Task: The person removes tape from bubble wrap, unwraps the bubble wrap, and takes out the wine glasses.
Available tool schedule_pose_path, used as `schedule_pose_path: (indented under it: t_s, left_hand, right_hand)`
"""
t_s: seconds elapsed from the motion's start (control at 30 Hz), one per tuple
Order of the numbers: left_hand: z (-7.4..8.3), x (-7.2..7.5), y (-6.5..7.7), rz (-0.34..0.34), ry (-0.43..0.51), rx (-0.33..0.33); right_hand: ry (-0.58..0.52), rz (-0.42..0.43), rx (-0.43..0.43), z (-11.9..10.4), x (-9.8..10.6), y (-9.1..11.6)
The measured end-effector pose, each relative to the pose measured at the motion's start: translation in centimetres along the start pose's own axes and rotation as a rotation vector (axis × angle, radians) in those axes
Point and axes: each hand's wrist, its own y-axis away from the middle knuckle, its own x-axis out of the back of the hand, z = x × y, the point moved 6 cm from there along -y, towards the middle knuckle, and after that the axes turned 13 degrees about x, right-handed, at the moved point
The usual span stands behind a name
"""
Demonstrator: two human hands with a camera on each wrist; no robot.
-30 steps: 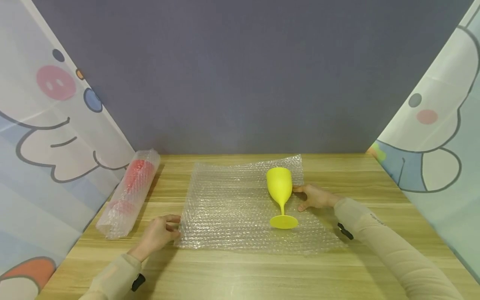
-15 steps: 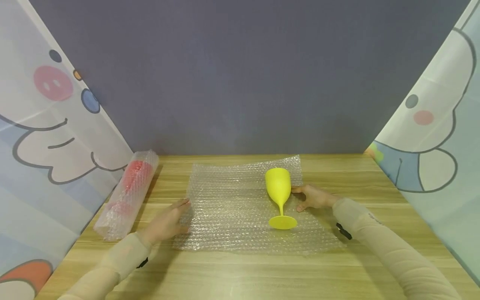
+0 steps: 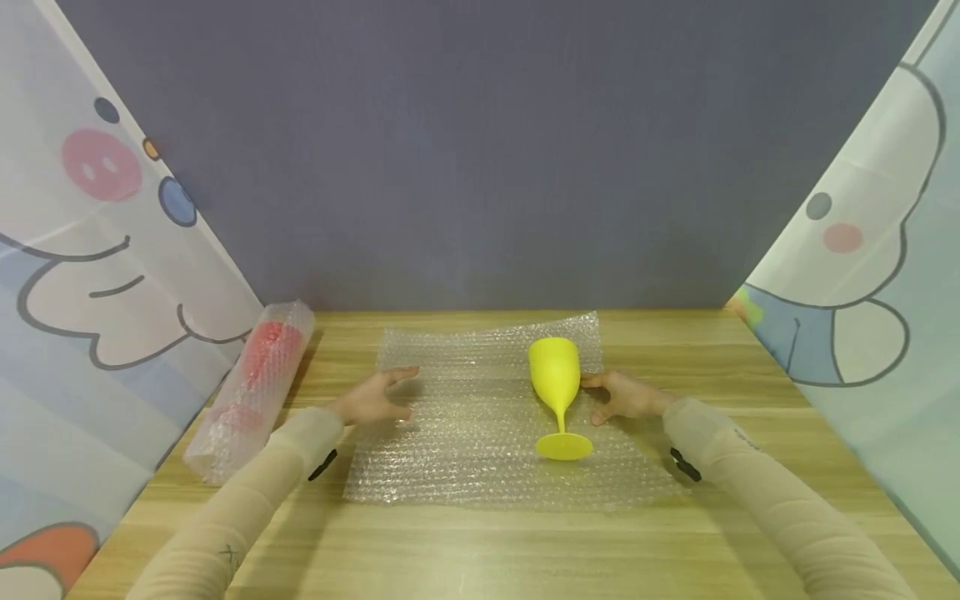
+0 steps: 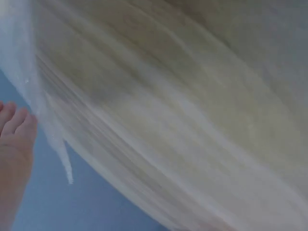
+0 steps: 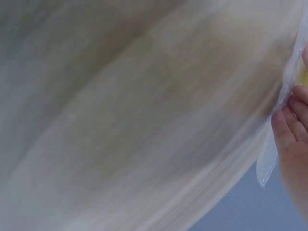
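Observation:
A yellow plastic goblet [image 3: 555,371] lies on its side on a sheet of clear bubble wrap [image 3: 465,458], its bowl toward the back and its round foot toward the front. My right hand [image 3: 626,395] is just right of the bowl, index fingertip close to it and thumb held apart over the wrap. In the right wrist view, the right fingers [image 5: 284,125] lie along the edge of the bubble wrap. Over the sheet's left side, my left hand [image 3: 371,398] has thumb and fingers spread with nothing between them. The left wrist view shows its curved fingers beside the hanging wrap [image 4: 48,115].
A rolled bubble-wrap bundle [image 3: 251,392] with something red inside lies at the table's left edge. Cartoon-printed panels [image 3: 97,250] stand at both sides, and a dark grey wall [image 3: 487,167] closes the back. The wooden table [image 3: 480,550] continues in front of the sheet.
My left hand has moved right and farther back, from the sheet's left edge to over it, its fingers spreading apart. The right hand and goblet have stayed in place.

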Motion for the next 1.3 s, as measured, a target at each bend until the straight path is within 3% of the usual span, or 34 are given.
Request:
schedule_pose_path:
  t_s: [0.17,0.33,0.47,0.77,1.0,1.3]
  left_hand:
    - [-0.6,-0.3,-0.6,-0.009,0.010,-0.008]
    - [-1.8,-1.2,-0.7,-0.061,-0.028,0.046]
    - [-2.2,-1.8,-0.6,-0.083,-0.056,0.034]
    - [-1.9,-2.1,-0.5,-0.144,-0.089,0.009]
    - [-1.9,-2.1,-0.7,-0.145,-0.080,0.036]
    - [-2.0,-1.9,-1.0,-0.146,-0.113,0.021]
  right_hand:
    - [0.007,0.008,0.011,0.0,-0.1,0.0]
    - [0.015,0.005,0.012,0.0,-0.2,0.1]
    - [0.000,0.001,0.009,-0.1,-0.4,0.2]
    - [-0.018,0.015,0.002,0.0,-0.2,0.2]
    - [-0.025,0.016,-0.003,0.0,-0.2,0.2]
    - [-0.016,0.033,-0.011,0.1,-0.2,-0.1]
